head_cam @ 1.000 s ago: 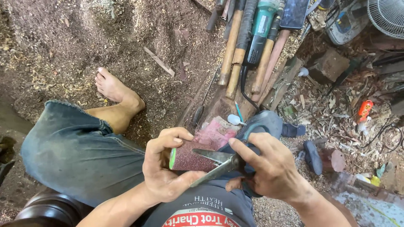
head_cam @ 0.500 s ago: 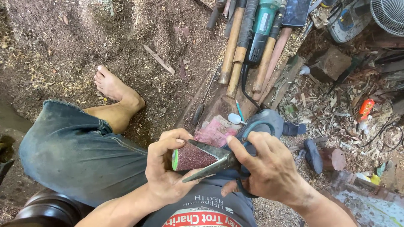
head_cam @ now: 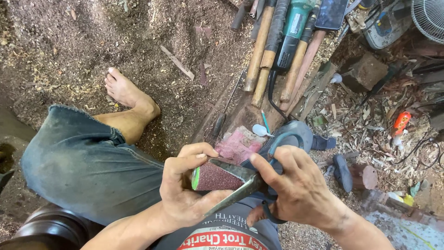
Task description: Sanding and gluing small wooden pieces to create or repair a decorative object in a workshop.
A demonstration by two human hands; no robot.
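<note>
Both our hands met over our lap: the left hand (head_cam: 185, 199) clenched a green-cored roll of reddish sandpaper (head_cam: 215, 177), the right hand (head_cam: 296, 194) gripped the metal blade (head_cam: 240, 185) laid against it. We judged sharpening underway; next came a steady stroke along the edge.

Both hands are working a blade against a sanding roll.
The left hand (head_cam: 187, 203) is gripping the reddish sanding roll (head_cam: 215, 178); the right hand (head_cam: 296, 190) is pressing the metal blade (head_cam: 236, 194) on it.
</note>
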